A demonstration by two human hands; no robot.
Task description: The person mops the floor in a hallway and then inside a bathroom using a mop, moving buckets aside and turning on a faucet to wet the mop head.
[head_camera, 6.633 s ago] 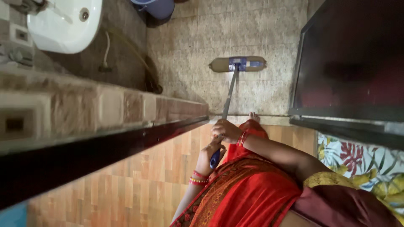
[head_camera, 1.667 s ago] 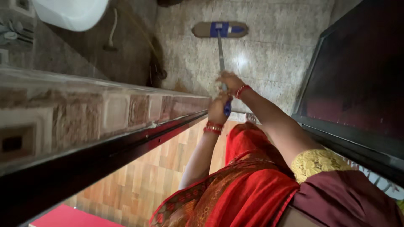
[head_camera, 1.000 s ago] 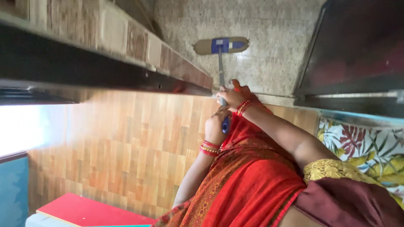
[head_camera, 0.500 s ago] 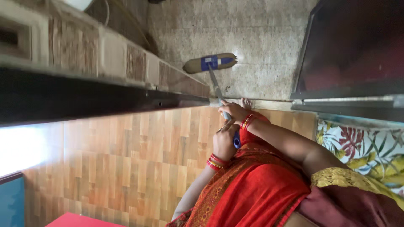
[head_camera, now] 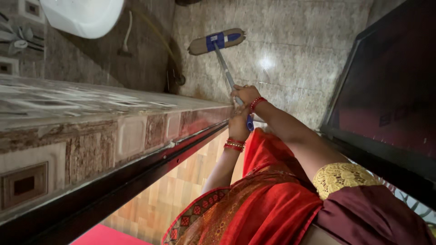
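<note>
A person in a red garment is gripping a flat mop [head_camera: 217,41] with both hands: the right hand [head_camera: 245,94] is clenching the metal shaft [head_camera: 225,70] higher up, while the left hand [head_camera: 239,123] is closing around the blue grip at its end. The tan mop head is lying on the speckled tiled floor [head_camera: 290,50], near a white basin [head_camera: 84,16] and beside a dark door [head_camera: 390,90].

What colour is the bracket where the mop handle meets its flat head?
Blue bracket on the tan mop head, seen in the head view.
</note>
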